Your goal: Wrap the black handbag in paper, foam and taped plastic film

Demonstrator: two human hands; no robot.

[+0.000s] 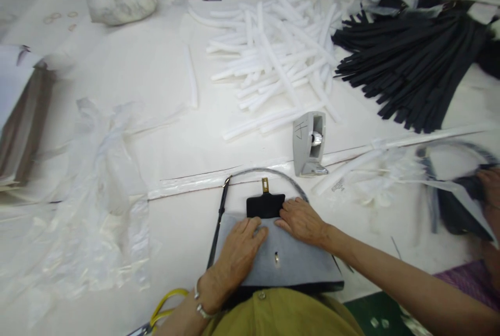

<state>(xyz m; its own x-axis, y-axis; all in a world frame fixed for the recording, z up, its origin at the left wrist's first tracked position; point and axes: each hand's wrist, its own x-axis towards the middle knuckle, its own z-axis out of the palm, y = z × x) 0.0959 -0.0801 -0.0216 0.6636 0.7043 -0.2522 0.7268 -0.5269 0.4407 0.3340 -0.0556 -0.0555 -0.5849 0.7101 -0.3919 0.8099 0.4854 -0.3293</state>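
A handbag (pixel 308 260) with a grey face and dark lower edge lies in front of me, against my olive top. From its upper edge sticks a black tab (pixel 265 206) with a gold metal buckle plate (pixel 265 185). A small gold fitting (pixel 277 258) sits in the grey face. My left hand (pixel 242 245) grips the upper edge just left of the tab, its fingertips at the tab's base. At the tab's right corner, my right hand (pixel 302 221) has its fingers closed over the edge, thumb on the grey face. The strap (pixel 222 200) arcs behind the bag.
A grey tape dispenser (pixel 307 143) stands beyond the bag. White foam tubes (pixel 269 60) and black straps (pixel 410 65) lie piled behind. Clear plastic (pixel 97 195) covers the left, near yellow-handled scissors (pixel 167 302). At right, another person's hand (pixel 490 185) holds a dark bag (pixel 457 206).
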